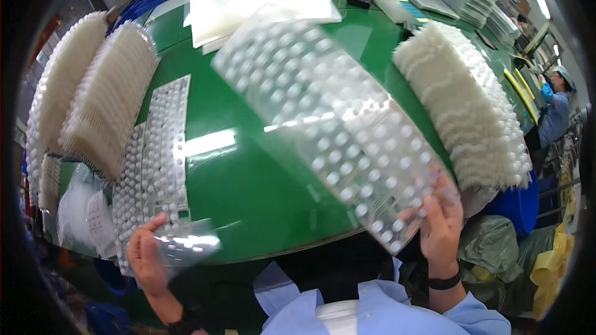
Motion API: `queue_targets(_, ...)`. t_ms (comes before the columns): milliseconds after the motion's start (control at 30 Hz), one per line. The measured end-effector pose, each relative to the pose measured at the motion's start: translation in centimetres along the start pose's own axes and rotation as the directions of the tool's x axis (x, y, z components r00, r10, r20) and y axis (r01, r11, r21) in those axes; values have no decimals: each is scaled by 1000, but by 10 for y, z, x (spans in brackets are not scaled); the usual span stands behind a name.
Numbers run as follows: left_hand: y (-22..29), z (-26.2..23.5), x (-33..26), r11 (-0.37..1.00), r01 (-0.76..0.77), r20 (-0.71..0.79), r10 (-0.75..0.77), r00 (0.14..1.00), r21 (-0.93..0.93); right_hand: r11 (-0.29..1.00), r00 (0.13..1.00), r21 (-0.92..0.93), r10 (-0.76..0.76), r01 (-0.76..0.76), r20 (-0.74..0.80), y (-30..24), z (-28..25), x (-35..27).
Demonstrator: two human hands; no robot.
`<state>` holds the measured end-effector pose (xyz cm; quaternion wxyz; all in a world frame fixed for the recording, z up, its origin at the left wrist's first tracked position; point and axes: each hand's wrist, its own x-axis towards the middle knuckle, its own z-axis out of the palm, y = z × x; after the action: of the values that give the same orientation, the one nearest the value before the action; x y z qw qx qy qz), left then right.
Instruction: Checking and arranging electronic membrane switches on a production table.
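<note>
My right hand (442, 226) grips the near end of a long transparent sheet (347, 142) dotted with rows of whitish domes. The sheet slants up to the far left over the green table and is smeared by motion. Between the fingers of my left hand (148, 254) is a small piece of transparent film (189, 243), at the table's near left edge. Just beyond that hand, flat panels with rows of pale domes (164, 142) lie side by side on the table.
Tall stacks of domed sheets (112, 99) stand at the left, and another stack (462, 105) leans at the right. Large plastic sheets with green print (254, 0) lie at the back of the green table (248, 205). A blue bin (520, 208) and a co-worker (555, 111) are at the right.
</note>
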<state>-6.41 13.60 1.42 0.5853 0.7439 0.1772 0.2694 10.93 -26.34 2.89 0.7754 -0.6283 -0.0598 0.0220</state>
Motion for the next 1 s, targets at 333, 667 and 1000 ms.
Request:
queue_targets(333,-1,32,14,987,90,324,-130,937,135,386,911,-923,-383,10,-150,10,-56,35)
queue_targets(667,16,150,-24,947,-249,494,121,861,201,53,896,-897,44,439,441,20,-28,36)
queue_targets(1000,34,129,-31,969,-239,424,190,885,65,724,847,-557,-70,406,527,-16,16,5)
